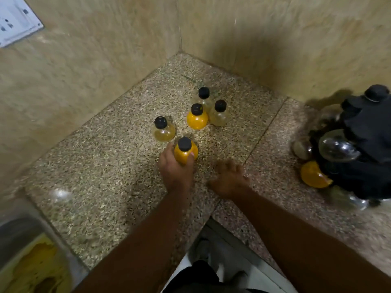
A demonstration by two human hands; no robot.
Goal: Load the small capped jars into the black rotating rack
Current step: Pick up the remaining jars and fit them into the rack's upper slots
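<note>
Several small round jars with black caps stand in the corner of a speckled stone counter (101,187). My left hand (176,169) grips an orange-filled jar (185,152) from behind, upright on the counter. A pale jar (164,130) stands just beyond it to the left. Further back stand another orange jar (196,117) and two pale jars (219,114) (203,96). My right hand (229,178) rests on the counter, fingers apart, holding nothing. The black rotating rack (364,149) is at the right edge, with a clear jar (336,148) and an orange jar (314,175) lying in its slots.
Beige tiled walls meet in a corner behind the jars. A white switch plate (15,20) is on the left wall. A steel sink (25,250) with yellow residue lies at the lower left. The counter's front edge runs diagonally below my forearms.
</note>
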